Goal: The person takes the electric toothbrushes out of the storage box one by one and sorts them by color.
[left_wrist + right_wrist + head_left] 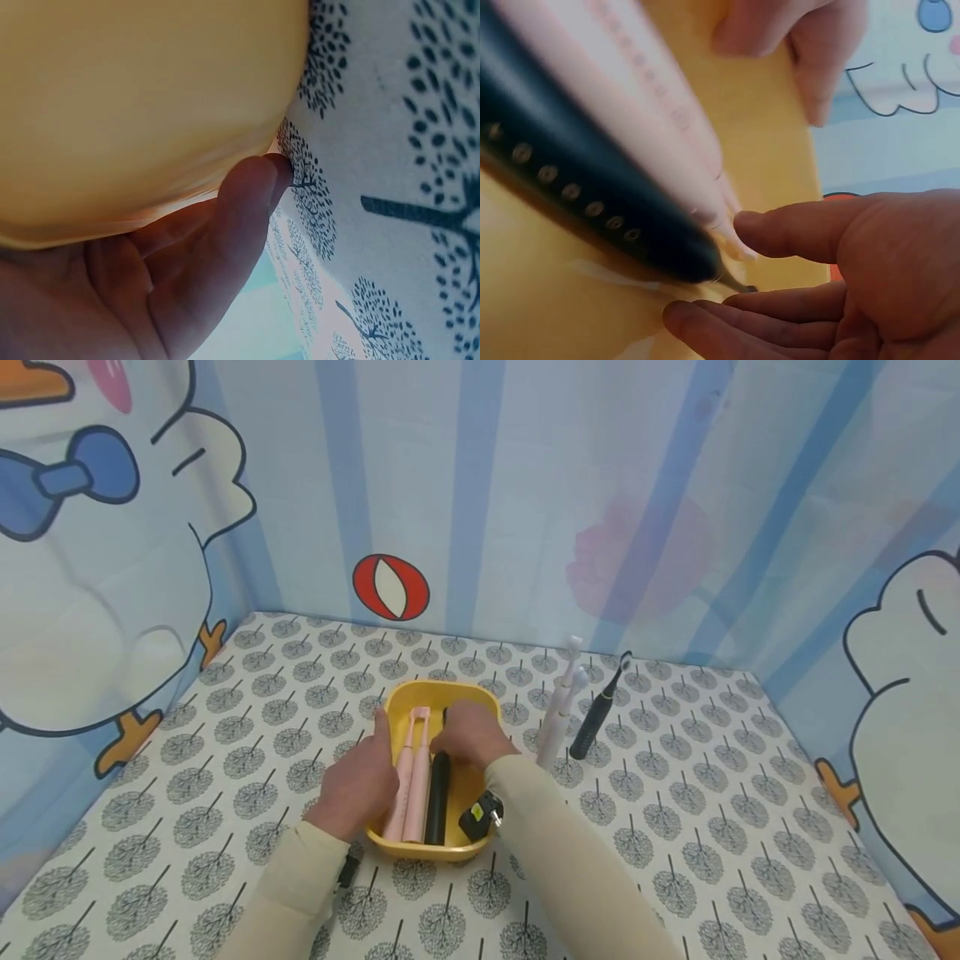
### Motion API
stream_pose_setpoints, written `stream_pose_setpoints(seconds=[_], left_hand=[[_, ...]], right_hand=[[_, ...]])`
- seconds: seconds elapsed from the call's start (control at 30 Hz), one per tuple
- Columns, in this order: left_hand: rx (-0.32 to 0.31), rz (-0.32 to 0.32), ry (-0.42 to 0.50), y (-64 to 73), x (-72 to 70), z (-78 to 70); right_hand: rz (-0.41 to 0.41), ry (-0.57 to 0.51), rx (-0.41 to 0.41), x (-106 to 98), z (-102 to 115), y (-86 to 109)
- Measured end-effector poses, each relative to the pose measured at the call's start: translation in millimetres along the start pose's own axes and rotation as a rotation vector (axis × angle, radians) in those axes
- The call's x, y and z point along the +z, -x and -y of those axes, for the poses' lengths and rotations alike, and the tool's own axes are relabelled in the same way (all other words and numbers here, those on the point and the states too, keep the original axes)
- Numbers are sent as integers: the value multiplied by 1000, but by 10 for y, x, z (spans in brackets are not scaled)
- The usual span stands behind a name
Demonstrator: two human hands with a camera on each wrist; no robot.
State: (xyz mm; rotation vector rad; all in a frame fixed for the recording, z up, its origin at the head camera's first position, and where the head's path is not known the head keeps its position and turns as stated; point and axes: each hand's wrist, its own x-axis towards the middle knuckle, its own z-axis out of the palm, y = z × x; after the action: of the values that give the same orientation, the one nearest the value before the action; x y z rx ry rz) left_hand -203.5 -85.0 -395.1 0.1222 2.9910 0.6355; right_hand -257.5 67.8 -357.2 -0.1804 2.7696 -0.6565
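A yellow box [467, 789] sits in front of me on the patterned cloth. My left hand [356, 785] grips its left side, with fingers along the outer wall [150, 90] in the left wrist view. Two pink electric toothbrushes [417, 793] lie side by side in the box, heads pointing away. To their right lies a black electric toothbrush [437, 802], a row of small marks along its handle. My right hand [476, 735] reaches into the box; in the right wrist view its thumb and fingers [795, 229] are apart around the black toothbrush's neck end, not closed on it.
Right of the box, two white electric toothbrushes [555, 731] and another black electric toothbrush [592, 722] stand upright on the cloth. A cartoon-printed curtain [405, 485] rises behind the table. Beside the right wrist shows a small black device [480, 815].
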Motion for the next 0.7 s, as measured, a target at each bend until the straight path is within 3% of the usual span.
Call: stream_pose_setpoints(seconds=[0.7], left_hand=[[-10,16,13,-11,-5,8]], right_hand=[[-56,137,-69,112,-35,-54]])
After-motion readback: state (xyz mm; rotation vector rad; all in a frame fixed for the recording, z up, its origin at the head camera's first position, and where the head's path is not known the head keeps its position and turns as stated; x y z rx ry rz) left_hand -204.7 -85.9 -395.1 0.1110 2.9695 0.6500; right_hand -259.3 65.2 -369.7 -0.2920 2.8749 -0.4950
